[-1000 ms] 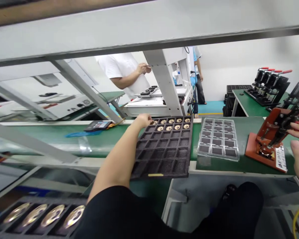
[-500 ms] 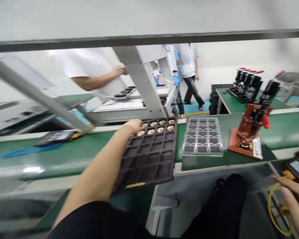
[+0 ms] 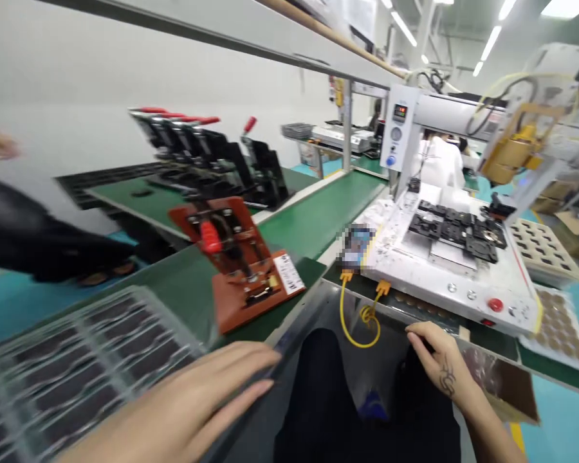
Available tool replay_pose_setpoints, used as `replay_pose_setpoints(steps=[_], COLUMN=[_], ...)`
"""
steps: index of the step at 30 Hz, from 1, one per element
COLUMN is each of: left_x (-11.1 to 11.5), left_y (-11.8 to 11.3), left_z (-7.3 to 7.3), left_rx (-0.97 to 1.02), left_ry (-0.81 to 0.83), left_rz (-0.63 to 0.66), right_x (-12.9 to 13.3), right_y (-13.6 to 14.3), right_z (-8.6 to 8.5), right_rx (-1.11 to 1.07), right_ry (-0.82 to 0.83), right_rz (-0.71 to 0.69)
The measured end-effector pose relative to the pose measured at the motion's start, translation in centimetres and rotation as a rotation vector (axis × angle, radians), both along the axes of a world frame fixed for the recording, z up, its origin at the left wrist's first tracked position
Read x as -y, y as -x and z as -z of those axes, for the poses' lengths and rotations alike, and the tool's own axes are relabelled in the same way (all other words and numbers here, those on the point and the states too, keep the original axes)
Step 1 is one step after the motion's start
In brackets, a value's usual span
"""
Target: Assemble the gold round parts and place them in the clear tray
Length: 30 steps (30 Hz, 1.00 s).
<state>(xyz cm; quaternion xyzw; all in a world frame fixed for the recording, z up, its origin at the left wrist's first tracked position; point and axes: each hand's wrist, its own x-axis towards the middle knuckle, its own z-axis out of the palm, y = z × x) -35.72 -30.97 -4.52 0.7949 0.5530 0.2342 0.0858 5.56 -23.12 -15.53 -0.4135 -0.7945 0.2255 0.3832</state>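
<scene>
My left hand (image 3: 197,399) is at the lower left, its fingers stretched and a little apart, holding nothing. It hovers by the right edge of a clear plastic tray (image 3: 96,360) with dark compartments. Just beyond it, an orange-brown clamp fixture (image 3: 241,263) with a red knob and a white label stands on the green bench. My right hand (image 3: 431,350) is over my lap, near the front edge of a white machine (image 3: 415,283). Thumb and fingers are apart with nothing seen between them. A yellow cable loop (image 3: 360,344) hangs to its left.
Behind the fixture stand several black clamps (image 3: 197,148) with red handles. A phone-like device (image 3: 357,245) lies left of the machine. Round brown parts (image 3: 557,325) fill a tray at the right, above a cardboard box (image 3: 511,389). A person's leg (image 3: 38,238) shows at the left.
The view has swung to the right. My left hand has left the dark tray with round parts, which is out of view. The white machine has come into view, and my right hand appears nearer the middle.
</scene>
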Motion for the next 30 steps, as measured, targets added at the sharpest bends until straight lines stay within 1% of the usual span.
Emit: replay_pose_setpoints(steps=[2, 4, 5, 6, 8, 10, 11, 12, 13, 14, 16, 17, 19, 22, 25, 28, 30], left_x=[-2.4, -4.8, -6.0, -7.2, -9.4, -11.4, -12.2, -13.0, -13.6, -13.9, -14.0, -13.7, -12.9, -11.7, -11.4, -11.5, -11.7], left_y=[-3.8, -8.0, -10.3, -12.6, -17.3, -21.6, -23.4, -25.0, -26.2, -27.2, -28.1, -28.2, -28.0, -27.5, -27.5, -27.7, -27.9], left_z=[-0.1, 0.1, 0.6, 1.4, 3.8, 6.9, 8.5, 10.1, 11.5, 12.8, 14.8, 15.5, 16.4, 16.9, 17.0, 17.2, 17.4], left_rx=[-0.037, -0.057, -0.054, -0.045, -0.029, -0.005, -0.004, -0.02, -0.044, -0.068, -0.105, -0.115, -0.123, -0.122, -0.105, -0.1, -0.115], left_ry=[-0.032, -0.048, -0.047, -0.047, -0.06, -0.037, -0.041, -0.051, -0.051, -0.041, -0.027, -0.031, -0.065, -0.115, -0.135, -0.146, -0.16], left_rz=[0.173, 0.336, 0.403, 0.459, 0.596, 0.697, 0.724, 0.719, 0.683, 0.64, 0.559, 0.539, 0.533, 0.533, 0.518, 0.498, 0.487], right_x=[0.4, 0.3, 0.1, -0.2, -0.7, -0.9, -0.8, -0.6, -0.2, 0.2, 1.1, 1.4, 1.6, 1.0, -0.2, -0.9, -1.1], right_y=[-3.1, -5.5, -6.4, -7.0, -7.6, -7.7, -7.6, -7.4, -7.3, -7.1, -7.1, -7.1, -7.5, -8.1, -8.3, -8.4, -8.4], right_z=[0.7, 1.8, 2.5, 3.3, 4.8, 5.8, 6.1, 6.3, 6.4, 6.3, 6.2, 6.2, 6.2, 6.3, 6.4, 6.9, 7.7], right_rx=[0.044, 0.087, 0.109, 0.142, 0.236, 0.327, 0.357, 0.375, 0.375, 0.365, 0.315, 0.284, 0.238, 0.253, 0.321, 0.349, 0.335], right_ry=[-0.065, -0.154, -0.198, -0.236, -0.281, -0.291, -0.289, -0.286, -0.283, -0.28, -0.277, -0.276, -0.273, -0.261, -0.267, -0.334, -0.42], right_rz=[0.122, 0.249, 0.306, 0.345, 0.363, 0.334, 0.319, 0.31, 0.31, 0.317, 0.353, 0.376, 0.421, 0.448, 0.418, 0.377, 0.354])
